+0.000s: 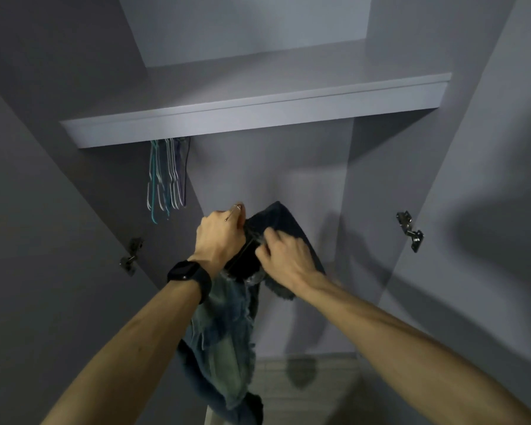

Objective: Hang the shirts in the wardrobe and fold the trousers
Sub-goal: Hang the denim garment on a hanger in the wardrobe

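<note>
before the open wardrobe [288, 167], both arms reach forward beneath the shelf [258, 108]. left hand [223, 234]: grip closed round the hook of a thin wire hanger [235, 210], with the hook tip showing above the knuckles. a black watch [189, 276] sits on that wrist. right hand [285, 256]: grip narrow, fingers curled and pinching the top edge of the denim garment [224, 348] just beside the left hand. the garment is held in the air between the two hands, in front of the wardrobe's back panel. its upper part is bunched dark at the hands, one flap sticks up to the right, and the faded, frayed length hangs down below the left wrist. whether it sits fully on the hanger cannot be told. a bunch of spare hangers [166, 179] hangs under the shelf at the left, well apart from the hands. metal hinges [410, 230] show on the door edges.
</note>
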Motion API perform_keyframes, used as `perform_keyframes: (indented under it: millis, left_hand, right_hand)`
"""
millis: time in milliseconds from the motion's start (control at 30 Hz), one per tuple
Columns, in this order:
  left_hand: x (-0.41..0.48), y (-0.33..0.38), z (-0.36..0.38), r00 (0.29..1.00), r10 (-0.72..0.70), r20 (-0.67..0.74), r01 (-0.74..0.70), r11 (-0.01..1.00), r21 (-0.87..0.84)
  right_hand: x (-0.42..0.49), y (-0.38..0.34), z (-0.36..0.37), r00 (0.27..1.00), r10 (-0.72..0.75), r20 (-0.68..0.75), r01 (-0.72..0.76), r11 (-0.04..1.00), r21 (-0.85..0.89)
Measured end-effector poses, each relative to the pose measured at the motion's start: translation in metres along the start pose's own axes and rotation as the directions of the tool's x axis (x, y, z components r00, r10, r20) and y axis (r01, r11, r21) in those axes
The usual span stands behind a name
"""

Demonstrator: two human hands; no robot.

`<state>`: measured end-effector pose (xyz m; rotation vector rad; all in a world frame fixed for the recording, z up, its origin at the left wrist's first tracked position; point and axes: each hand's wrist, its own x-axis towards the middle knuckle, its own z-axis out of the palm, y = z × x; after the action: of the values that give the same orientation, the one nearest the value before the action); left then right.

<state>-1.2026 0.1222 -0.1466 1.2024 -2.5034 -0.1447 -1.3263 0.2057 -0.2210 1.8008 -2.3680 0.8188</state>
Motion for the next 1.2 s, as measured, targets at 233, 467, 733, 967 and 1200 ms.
perform_keyframes:
  millis: [233, 467, 733, 967, 1200]
  left_hand:
    - [0.006, -0.020, -0.018, 0.995, -0.069, 0.069, 0.082, 0.977, -0.199]
    - [0.018, -0.034, -0.057, 0.995, -0.037, 0.097, 0.057, 0.975, -0.213]
    - [0.018, -0.048, -0.076, 0.996, 0.004, 0.091, 0.009, 0.989, -0.144]
    - [0.018, -0.056, -0.088, 0.980, 0.097, 0.172, -0.096, 0.995, -0.014]
    - [0.020, -0.055, -0.085, 0.982, 0.151, 0.109, -0.141, 0.985, -0.099]
  right_hand:
    - [-0.022, 0.057, 0.028, 0.869, 0.355, 0.344, -0.413, 0.904, 0.113]
    - [0.021, 0.105, -0.011, 0.892, 0.389, 0.232, -0.444, 0.850, 0.282]
    - [0.043, 0.114, 0.001, 0.907, 0.270, 0.322, -0.381, 0.851, 0.360]
    - [0.037, 0.124, -0.009, 0.927, 0.294, 0.232, -0.324, 0.941, 0.102]
    - [0.030, 0.136, -0.024, 0.926, 0.373, 0.066, -0.368, 0.844, 0.391]
